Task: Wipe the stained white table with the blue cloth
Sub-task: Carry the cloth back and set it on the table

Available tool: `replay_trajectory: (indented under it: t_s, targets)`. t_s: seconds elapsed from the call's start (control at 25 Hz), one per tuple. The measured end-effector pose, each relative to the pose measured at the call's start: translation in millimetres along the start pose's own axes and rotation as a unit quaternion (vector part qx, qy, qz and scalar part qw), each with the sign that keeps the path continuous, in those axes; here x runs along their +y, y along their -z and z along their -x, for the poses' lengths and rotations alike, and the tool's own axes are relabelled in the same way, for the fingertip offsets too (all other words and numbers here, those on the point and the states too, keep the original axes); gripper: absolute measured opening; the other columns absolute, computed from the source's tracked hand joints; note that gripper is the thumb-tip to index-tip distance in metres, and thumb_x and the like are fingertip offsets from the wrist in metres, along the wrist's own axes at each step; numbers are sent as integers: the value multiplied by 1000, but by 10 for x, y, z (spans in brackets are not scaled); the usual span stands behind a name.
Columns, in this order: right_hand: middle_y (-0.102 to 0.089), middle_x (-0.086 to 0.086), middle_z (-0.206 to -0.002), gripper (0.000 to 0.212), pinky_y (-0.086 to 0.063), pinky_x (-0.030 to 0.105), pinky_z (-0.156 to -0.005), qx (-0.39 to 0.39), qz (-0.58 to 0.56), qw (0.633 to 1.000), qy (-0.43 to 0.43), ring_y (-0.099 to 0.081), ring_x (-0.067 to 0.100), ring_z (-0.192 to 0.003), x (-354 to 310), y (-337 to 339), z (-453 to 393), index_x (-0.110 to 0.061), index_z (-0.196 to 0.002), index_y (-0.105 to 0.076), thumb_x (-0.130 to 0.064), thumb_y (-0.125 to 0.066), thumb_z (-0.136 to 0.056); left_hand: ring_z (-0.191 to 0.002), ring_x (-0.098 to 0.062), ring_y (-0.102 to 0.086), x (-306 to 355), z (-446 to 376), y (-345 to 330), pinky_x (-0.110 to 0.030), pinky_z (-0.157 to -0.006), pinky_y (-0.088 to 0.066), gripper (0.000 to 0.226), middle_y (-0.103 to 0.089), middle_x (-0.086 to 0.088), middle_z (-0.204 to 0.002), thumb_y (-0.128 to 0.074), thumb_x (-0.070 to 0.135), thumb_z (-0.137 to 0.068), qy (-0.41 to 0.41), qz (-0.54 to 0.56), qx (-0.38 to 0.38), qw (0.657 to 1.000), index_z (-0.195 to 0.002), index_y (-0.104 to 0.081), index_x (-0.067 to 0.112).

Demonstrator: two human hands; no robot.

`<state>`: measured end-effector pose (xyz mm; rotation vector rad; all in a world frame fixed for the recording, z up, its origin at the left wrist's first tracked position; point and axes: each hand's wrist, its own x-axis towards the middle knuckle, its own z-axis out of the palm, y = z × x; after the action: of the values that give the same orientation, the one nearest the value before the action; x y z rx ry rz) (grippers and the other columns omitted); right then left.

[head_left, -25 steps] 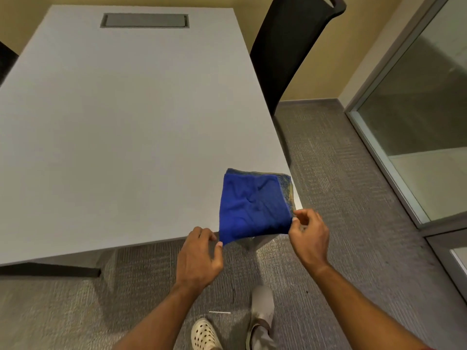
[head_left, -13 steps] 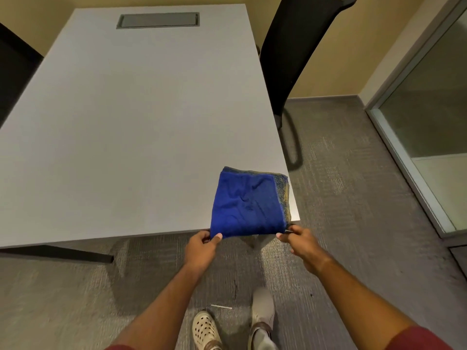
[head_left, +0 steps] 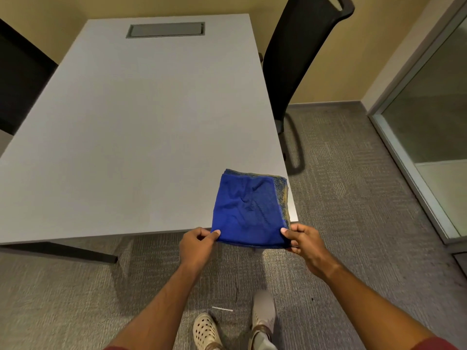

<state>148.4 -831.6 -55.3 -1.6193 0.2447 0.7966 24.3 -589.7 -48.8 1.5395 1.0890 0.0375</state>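
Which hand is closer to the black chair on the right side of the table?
The right hand. It pinches the blue cloth's near-right corner, on the chair's side. The left hand holds the near-left corner, farther away.

Blue cloth [head_left: 249, 210]: soft woven textile, matt, frayed discoloured edge. Worktop [head_left: 141, 127]: smooth, matt, pale laminate look. Floor [head_left: 353, 198]: coarse ribbed grey carpet. Chair [head_left: 298, 51]: matt black.

Black chair [head_left: 300, 59] cropped by the top edge, seat hidden behind the white table [head_left: 141, 127]. Second dark chair [head_left: 20, 82] cut off at left. Stains too faint to make out.
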Motion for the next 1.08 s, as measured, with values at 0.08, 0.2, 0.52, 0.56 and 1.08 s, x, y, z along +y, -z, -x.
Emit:
replay_trajectory:
  t_s: [0.08, 0.2, 0.52, 0.56, 1.08]
  targets:
    - [-70, 3, -76, 17, -57, 27, -58, -2, -17, 1000, -3, -71, 12, -65, -76, 19, 49, -15, -73, -64, -10, -72, -87, -77, -28, -74, 84, 8, -7, -49, -82, -60, 16, -74, -12, -80, -76, 16, -83, 9, 23, 0, 1000, -75, -68, 4]
    - [-69, 13, -91, 24, -61, 33, -57, 27, -54, 998, 3, -74, 19, -70, -227, 1, 101, -6, -97, -59, -8, -77, -82, -70, -23, -75, 240, 41, 7, -43, -74, -63, 15, -72, -16, -84, -78, 10, -80, 12, 54, 5, 998, -78, -66, 2]
    - [-69, 11, -104, 11, -61, 31, -69, 30, 90, 988, 119, -71, 27, -93, -575, 17, 141, -12, -91, -74, -3, -75, -84, -80, -20, -73, 586, 35, 124, -41, -72, -63, 19, -69, -2, -98, -79, 3, -78, -83, -26, -1, 996, -90, -72, 15]
    - [-71, 12, -102, 12, -62, 33, -74, 17, 107, 987, 120, -71, 27, -94, -614, 25, 142, -13, -91, -75, -3, -75, -84, -81, -19, -73, 606, 33, 135, -40, -73, -63, 17, -71, -2, -96, -79, 4, -78, -93, -38, -8, 995, -88, -74, 16]
    - [-72, -4, -94, 14, -57, 19, -73, -8, 350, 910, 223, -68, 9, -89, -1116, 55, 291, -17, -96, -76, -15, -78, -82, -74, -1, -62, 996, -13, 321, -11, -70, -47, 24, -74, -3, -103, -77, 9, -82, -260, -260, -62, 928, -106, -75, 14]
